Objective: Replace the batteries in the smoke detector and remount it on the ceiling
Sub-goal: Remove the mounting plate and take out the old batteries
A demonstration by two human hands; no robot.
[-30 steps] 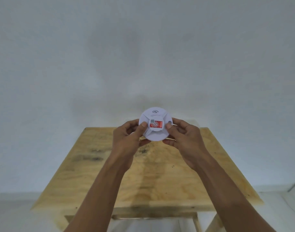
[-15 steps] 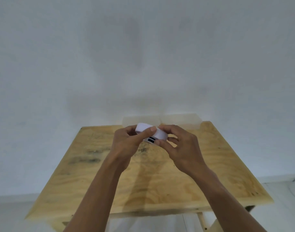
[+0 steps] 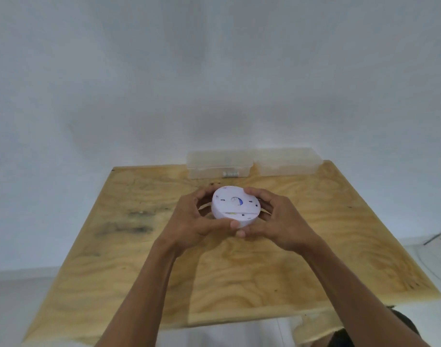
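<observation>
A round white smoke detector (image 3: 235, 205) is held above the middle of a plywood table (image 3: 129, 246), its flat back side turned up toward me. My left hand (image 3: 193, 221) grips its left rim, fingers curled round the far edge and thumb under the near edge. On the other side, my right hand (image 3: 274, 221) grips the right rim the same way, and the two thumbs nearly meet below the detector.
Two clear plastic boxes stand side by side at the table's far edge against the white wall: a left box (image 3: 219, 164) with small white items at its base and a right box (image 3: 288, 161). A cable (image 3: 437, 237) lies on the floor at right.
The detector was flipped from its labelled face toward me to its back side up. Both hands lowered toward the table, and the view tilted down, revealing the boxes.
</observation>
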